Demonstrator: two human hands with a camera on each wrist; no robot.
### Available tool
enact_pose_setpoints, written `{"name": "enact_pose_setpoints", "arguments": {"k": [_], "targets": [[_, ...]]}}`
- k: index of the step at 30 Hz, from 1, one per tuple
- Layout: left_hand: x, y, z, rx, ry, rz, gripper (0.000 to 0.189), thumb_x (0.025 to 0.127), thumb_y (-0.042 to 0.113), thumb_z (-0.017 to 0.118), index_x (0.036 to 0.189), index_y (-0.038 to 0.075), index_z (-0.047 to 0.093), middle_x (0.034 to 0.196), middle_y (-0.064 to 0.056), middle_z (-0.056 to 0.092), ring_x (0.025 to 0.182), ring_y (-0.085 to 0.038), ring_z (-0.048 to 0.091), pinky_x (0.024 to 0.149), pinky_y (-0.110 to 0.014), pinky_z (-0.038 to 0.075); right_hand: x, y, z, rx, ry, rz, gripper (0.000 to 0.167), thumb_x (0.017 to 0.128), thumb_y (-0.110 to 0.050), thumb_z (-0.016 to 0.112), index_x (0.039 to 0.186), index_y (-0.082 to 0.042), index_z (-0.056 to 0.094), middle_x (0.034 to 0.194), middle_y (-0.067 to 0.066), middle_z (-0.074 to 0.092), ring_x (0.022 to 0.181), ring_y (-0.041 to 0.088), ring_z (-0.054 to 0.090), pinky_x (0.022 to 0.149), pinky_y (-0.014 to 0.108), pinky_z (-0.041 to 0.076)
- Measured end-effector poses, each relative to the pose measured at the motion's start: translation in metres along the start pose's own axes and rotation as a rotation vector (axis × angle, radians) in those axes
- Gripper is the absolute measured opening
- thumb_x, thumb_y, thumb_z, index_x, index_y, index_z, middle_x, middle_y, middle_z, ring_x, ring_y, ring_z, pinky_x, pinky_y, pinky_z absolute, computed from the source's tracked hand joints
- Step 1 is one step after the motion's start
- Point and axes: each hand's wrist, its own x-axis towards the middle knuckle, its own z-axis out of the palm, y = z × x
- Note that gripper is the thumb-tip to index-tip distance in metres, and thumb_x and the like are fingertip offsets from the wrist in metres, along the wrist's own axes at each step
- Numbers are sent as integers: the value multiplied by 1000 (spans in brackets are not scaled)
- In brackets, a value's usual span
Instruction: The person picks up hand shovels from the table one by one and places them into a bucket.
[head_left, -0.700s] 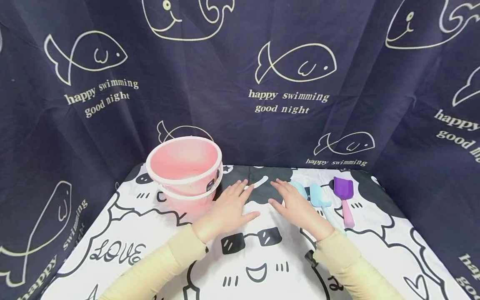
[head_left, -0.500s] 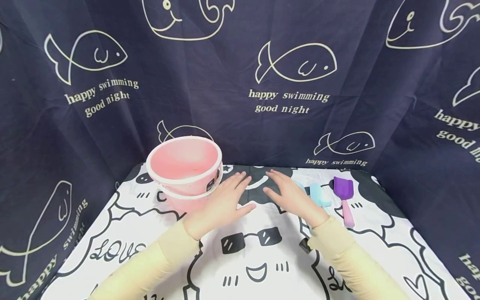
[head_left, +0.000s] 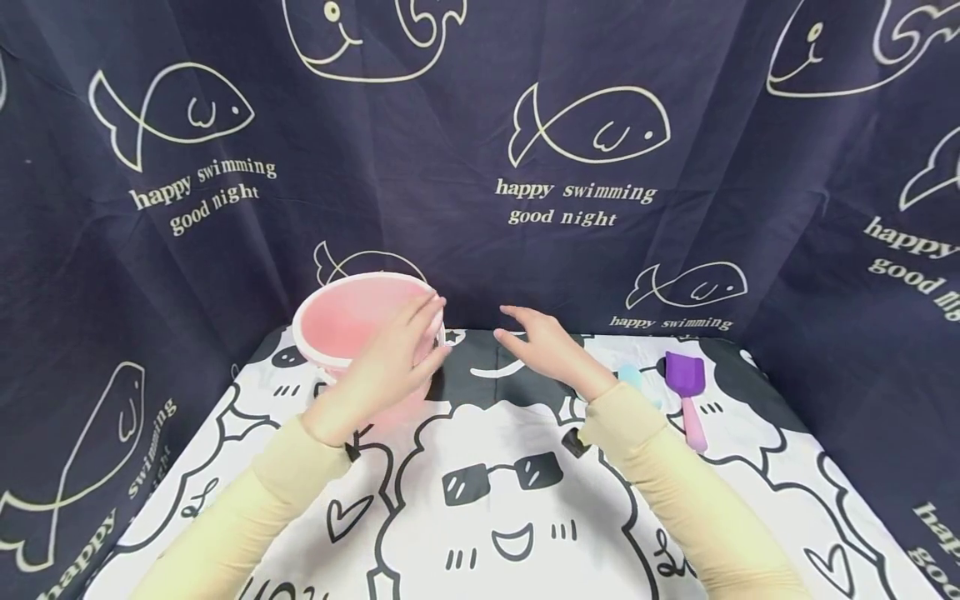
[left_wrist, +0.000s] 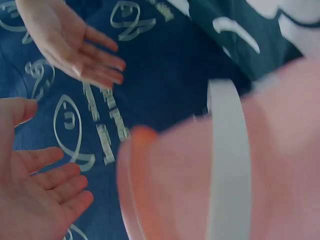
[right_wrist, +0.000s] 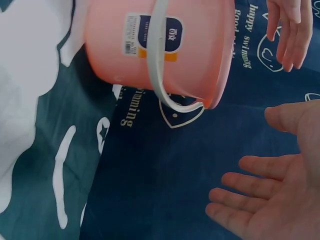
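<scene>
A pink bucket (head_left: 330,321) with a white rim stands upright at the back left of the table. Its white handle (right_wrist: 156,55) hangs down across the side with the label. My left hand (head_left: 386,358) overlaps the bucket in the head view, fingers extended near the rim. In the left wrist view that hand lies beside the bucket with a gap between. My right hand (head_left: 551,346) is raised to the right of the bucket, palm turned toward it, fingers extended and holding nothing.
A toy shovel with a purple scoop (head_left: 686,375) and pink handle lies at the back right. Beside it is a light blue toy (head_left: 630,377), mostly hidden by my right arm. A dark fish-print curtain (head_left: 465,167) rises behind the patterned tablecloth (head_left: 510,500).
My left hand has moved left and up, from beside the bucket to over its near side in the head view. My right hand has moved up and left. The bucket stays put.
</scene>
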Motion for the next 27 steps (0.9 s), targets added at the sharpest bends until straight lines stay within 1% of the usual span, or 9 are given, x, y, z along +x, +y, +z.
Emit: {"name": "enact_pose_setpoints", "arguments": {"k": [3, 7, 12, 14, 16, 20, 23, 25, 27], "targets": [[-2, -16, -10, -20, 22, -40, 61, 91, 29, 59, 143, 5, 37, 148, -14, 36, 137, -30, 33, 117, -44, 27, 11, -5, 3, 20, 14, 3, 56, 96, -39, 48, 140, -4, 42, 142, 14, 46, 132, 29, 42, 112, 42, 36], [-6, -38, -22, -27, 37, -126, 64, 91, 29, 59, 144, 4, 34, 150, -15, 31, 139, -32, 27, 117, -48, 24, 26, -8, 8, 61, 34, 10, 55, 96, -37, 49, 139, -4, 44, 140, 14, 48, 128, 29, 47, 109, 41, 40], [-12, -71, -29, -22, 122, -216, 61, 90, 28, 60, 140, 0, 39, 148, -19, 34, 138, -36, 28, 116, -51, 24, 43, -10, 23, 139, 35, 49, 55, 96, -37, 51, 140, -5, 43, 142, 12, 47, 127, 28, 48, 108, 38, 42], [-15, -83, -31, -40, 155, -257, 60, 90, 28, 60, 139, -1, 40, 147, -19, 35, 137, -38, 29, 115, -52, 24, 49, -10, 30, 172, 32, 75, 56, 96, -38, 50, 141, -5, 41, 142, 11, 46, 128, 27, 48, 108, 38, 42], [-18, -95, -32, -70, 174, -303, 60, 91, 29, 58, 139, -1, 40, 148, -19, 35, 137, -39, 29, 114, -54, 24, 53, -10, 37, 210, 26, 101, 58, 96, -39, 49, 142, -5, 40, 143, 11, 45, 129, 26, 47, 108, 39, 42], [-26, -113, -32, -129, 183, -410, 60, 93, 32, 53, 141, 0, 37, 149, -20, 33, 137, -40, 28, 113, -57, 24, 62, -9, 51, 273, 26, 149, 60, 96, -43, 47, 143, -7, 39, 144, 9, 45, 130, 23, 46, 109, 37, 40], [-31, -126, -29, -155, 187, -495, 60, 94, 33, 51, 142, 1, 36, 149, -21, 33, 137, -40, 29, 114, -56, 25, 66, -9, 60, 329, 21, 173, 61, 96, -44, 46, 144, -7, 38, 145, 9, 44, 131, 23, 45, 110, 36, 39], [-34, -133, -27, -179, 186, -573, 60, 95, 34, 49, 144, 2, 33, 148, -22, 33, 136, -41, 31, 114, -55, 26, 68, -11, 65, 373, 13, 181, 61, 96, -45, 45, 144, -7, 37, 145, 10, 43, 133, 23, 43, 111, 37, 38], [-35, -140, -25, -252, 193, -663, 60, 96, 33, 46, 145, 3, 31, 148, -22, 33, 136, -40, 32, 115, -52, 27, 69, -13, 69, 446, 1, 199, 62, 96, -46, 44, 144, -8, 36, 146, 9, 41, 134, 23, 40, 113, 37, 36]]}}
